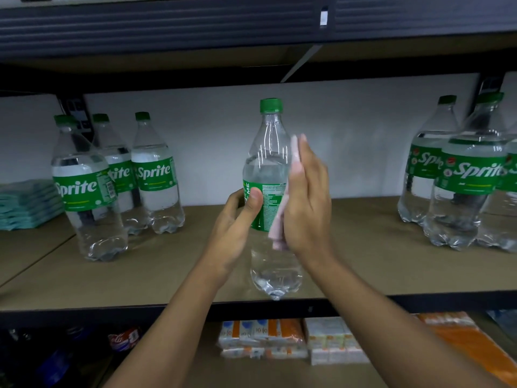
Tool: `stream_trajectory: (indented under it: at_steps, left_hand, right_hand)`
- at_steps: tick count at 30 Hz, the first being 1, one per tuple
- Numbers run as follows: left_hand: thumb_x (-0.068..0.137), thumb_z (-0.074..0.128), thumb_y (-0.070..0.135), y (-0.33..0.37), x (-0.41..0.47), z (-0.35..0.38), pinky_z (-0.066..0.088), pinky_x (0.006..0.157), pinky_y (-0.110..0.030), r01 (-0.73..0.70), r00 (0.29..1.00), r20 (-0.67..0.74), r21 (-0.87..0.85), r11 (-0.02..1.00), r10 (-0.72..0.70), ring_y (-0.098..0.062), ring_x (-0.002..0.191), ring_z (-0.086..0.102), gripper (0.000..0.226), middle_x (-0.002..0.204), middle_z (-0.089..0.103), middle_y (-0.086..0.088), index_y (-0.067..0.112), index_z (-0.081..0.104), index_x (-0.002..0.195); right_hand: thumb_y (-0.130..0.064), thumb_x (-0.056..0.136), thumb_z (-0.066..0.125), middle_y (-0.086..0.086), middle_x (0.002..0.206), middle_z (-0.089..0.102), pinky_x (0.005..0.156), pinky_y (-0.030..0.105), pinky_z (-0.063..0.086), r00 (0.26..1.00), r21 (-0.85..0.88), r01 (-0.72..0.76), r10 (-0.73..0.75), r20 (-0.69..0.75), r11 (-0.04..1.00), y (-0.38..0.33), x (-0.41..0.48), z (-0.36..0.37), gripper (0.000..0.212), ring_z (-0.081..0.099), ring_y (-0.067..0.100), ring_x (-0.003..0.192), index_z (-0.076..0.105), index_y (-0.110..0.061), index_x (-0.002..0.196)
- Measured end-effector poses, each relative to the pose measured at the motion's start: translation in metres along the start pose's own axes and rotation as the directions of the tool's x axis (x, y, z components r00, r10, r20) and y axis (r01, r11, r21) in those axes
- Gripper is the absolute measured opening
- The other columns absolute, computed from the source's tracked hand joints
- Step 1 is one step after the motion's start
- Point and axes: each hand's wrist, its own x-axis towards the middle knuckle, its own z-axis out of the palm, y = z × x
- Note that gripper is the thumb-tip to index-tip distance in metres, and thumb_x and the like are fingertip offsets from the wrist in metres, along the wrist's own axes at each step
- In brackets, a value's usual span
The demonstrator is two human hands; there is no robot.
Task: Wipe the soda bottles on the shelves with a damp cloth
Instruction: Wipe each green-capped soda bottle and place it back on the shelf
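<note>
Tan board shelving (363, 247) on a dark metal frame runs across the view, with a white wall behind it. We have one clear plastic soda bottle (267, 152), green-capped and green-labelled, upright at the shelf's front edge. We cannot tell whether its base touches the board.

Our left hand (237, 219) grips it at the label, thumb across the front and fingers curled round the back. Our right hand (305, 203) lies flat along the bottle's right side, fingers straight and together, pressing a pale pink folded cloth (277, 236) against the plastic. The cloth shows above the fingertips and below the heel of the palm.

We judge this to be a wiping stroke on the side wall. To do it well, we should:
- hold firm with the left hand so the bottle does not twist away;
- run the cloth from the shoulder down past the label to the base;
- turn the bottle a little under the cloth with the left hand, so every side is covered;
- go gently over the paper label, since a damp cloth may scuff or lift it;
- wipe the green screw cap (270, 105) and neck as well, where dust tends to settle.

A flat palm could let the cloth slip, so hooking a fingertip over its top edge would help.

Three matching green-labelled bottles (86, 191) stand well apart on the left. Another cluster of green-labelled bottles (470, 186) stands on the right.
</note>
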Motion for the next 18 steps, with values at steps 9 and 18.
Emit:
stream_trajectory:
  at_steps: [9, 18]
  left_hand:
    - [0.065, 0.061, 0.09, -0.003, 0.0, 0.0, 0.047, 0.111, -0.048, 0.083, 0.995, -0.047, -0.086, 0.993, -0.087, -0.012, 0.123, 0.064, 0.08, 0.125, 0.068, 0.014, 0.043, 0.049, 0.128]
    - [0.052, 0.074, 0.082, 0.004, 0.007, 0.004, 0.053, 0.099, -0.028, 0.0, 1.0, -0.012, 0.05, 0.999, 0.001, -0.004, 0.119, 0.062, 0.084, 0.126, 0.065, 0.012, 0.043, 0.045, 0.121]
  right_hand:
    - [-0.028, 0.113, 0.028, -0.003, 0.158, 0.036, 0.119, 0.025, 0.033, 0.993, -0.093, 0.113, -0.116, -0.037, 0.989, 0.025, -0.033, 0.002, 0.047, 0.035, 0.01, 0.148, 0.024, -0.034, 0.16]
    - [-0.031, 0.113, 0.029, -0.003, 0.159, 0.032, 0.12, 0.025, 0.032, 0.999, -0.044, 0.033, -0.032, 0.022, 0.998, 0.026, -0.038, -0.002, 0.05, 0.035, 0.007, 0.147, 0.021, -0.027, 0.161]
